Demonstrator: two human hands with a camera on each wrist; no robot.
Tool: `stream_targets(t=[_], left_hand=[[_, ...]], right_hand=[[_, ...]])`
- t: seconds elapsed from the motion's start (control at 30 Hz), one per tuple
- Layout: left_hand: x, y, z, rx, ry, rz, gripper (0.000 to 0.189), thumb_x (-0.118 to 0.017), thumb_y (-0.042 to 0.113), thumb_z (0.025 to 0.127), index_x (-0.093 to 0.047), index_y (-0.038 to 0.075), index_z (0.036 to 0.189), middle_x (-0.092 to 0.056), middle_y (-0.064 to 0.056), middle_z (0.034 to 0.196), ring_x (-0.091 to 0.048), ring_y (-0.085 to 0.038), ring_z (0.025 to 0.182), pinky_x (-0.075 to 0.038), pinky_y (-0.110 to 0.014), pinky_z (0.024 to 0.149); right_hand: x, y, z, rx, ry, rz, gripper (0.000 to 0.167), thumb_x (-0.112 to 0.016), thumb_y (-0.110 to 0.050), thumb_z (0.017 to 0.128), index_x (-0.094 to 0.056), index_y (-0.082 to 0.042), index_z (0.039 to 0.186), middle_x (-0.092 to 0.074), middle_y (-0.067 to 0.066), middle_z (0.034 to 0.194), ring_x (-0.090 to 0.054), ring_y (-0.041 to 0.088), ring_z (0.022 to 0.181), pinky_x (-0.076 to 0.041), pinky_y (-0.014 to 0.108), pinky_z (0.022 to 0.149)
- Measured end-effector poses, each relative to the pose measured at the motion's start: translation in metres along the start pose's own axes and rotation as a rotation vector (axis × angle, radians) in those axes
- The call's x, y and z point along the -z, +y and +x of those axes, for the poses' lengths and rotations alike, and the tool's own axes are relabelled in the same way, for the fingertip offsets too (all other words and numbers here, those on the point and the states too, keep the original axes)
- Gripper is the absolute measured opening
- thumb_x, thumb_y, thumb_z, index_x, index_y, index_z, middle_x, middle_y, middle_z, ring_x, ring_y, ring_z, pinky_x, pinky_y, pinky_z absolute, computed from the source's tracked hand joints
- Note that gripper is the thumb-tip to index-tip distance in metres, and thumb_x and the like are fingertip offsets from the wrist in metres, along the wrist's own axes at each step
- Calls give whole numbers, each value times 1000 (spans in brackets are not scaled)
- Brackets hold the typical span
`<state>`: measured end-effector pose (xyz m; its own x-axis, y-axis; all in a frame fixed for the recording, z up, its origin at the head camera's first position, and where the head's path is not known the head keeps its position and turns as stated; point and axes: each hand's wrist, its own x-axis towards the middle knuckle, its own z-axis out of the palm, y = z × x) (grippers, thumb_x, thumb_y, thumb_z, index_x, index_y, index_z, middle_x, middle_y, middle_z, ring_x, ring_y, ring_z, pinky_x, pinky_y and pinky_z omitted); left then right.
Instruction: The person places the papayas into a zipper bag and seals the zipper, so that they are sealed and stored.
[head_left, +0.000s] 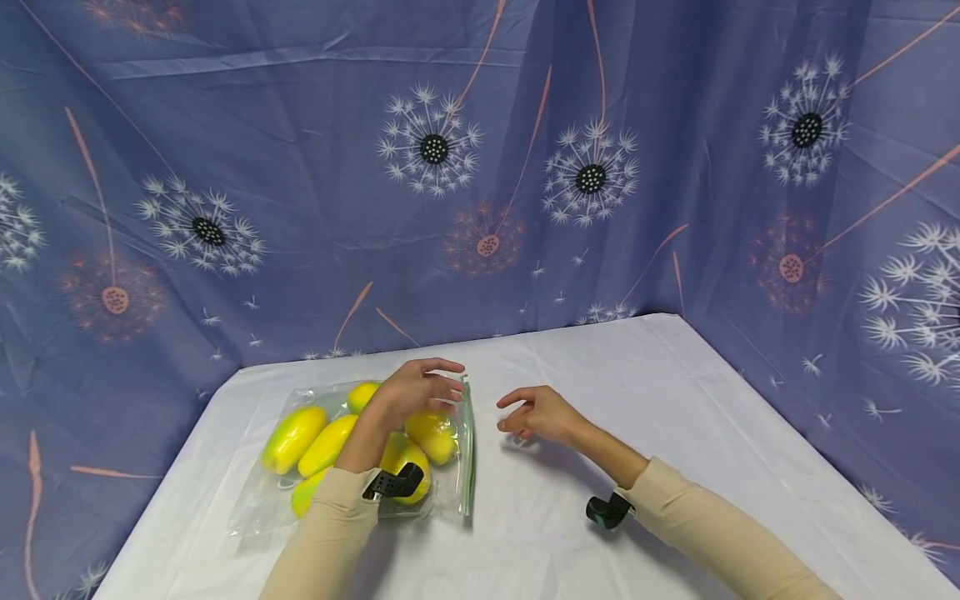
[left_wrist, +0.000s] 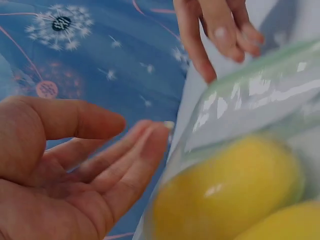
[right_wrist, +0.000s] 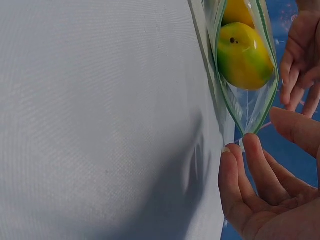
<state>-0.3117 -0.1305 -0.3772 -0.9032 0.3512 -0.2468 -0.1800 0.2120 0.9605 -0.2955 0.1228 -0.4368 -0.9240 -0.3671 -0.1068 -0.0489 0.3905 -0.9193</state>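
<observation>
A clear zip bag (head_left: 463, 492) with a green-edged mouth lies on its side, holding several yellow-green mangoes (head_left: 294, 440). Its mouth faces right and gapes, with one mango (right_wrist: 246, 57) visible just inside in the right wrist view. My left hand (head_left: 416, 390) hovers over the far part of the bag near the mouth, fingers loosely extended and holding nothing. To the right of the mouth is my right hand (head_left: 547, 414), apart from the bag in the head view, its fingers slightly bent with nothing between them.
The bag lies on the left part of a table covered with a white cloth (head_left: 540, 517). Behind and beside the table hangs a blue curtain (head_left: 315, 183) with a dandelion print. A black strap mount (head_left: 397, 482) sits on the left wrist, another (head_left: 609, 510) on the right.
</observation>
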Motion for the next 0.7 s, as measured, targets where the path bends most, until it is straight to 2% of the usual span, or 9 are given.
stream_targets(t=[0.17, 0.37, 0.6, 0.7], left_hand=[[11, 5, 17, -35, -34, 63, 59, -59, -11, 92, -50, 7, 147, -57, -30, 140, -63, -38, 122, -50, -49, 107], [16, 3, 40, -78, -60, 127, 60, -62, -9, 92, -50, 7, 148, -59, -29, 137, -58, -44, 127, -42, -57, 113], [17, 0, 57, -37, -31, 197, 59, -68, -6, 89, -55, 9, 145, -58, -28, 140, -62, -36, 124, -40, -55, 116], [18, 0, 63, -3, -5, 221, 58, -70, -5, 87, -58, 10, 142, -59, -26, 140, -59, -35, 128, -36, -55, 118]], right_hand=[[1, -1, 1, -2, 0, -5, 48, -80, -17, 85, -67, 1, 128, -79, 9, 93, -73, 32, 83, -61, 35, 72], [3, -1, 2, -3, 0, 5, 46, -80, -16, 85, -67, 2, 127, -79, 9, 93, -73, 34, 83, -61, 36, 71], [4, -1, 2, -17, 6, 15, 48, -80, -16, 86, -67, 2, 127, -79, 10, 91, -73, 35, 82, -62, 38, 72], [6, -1, 2, -22, 13, 8, 48, -80, -18, 86, -67, 1, 127, -78, 13, 91, -73, 34, 81, -62, 39, 72]])
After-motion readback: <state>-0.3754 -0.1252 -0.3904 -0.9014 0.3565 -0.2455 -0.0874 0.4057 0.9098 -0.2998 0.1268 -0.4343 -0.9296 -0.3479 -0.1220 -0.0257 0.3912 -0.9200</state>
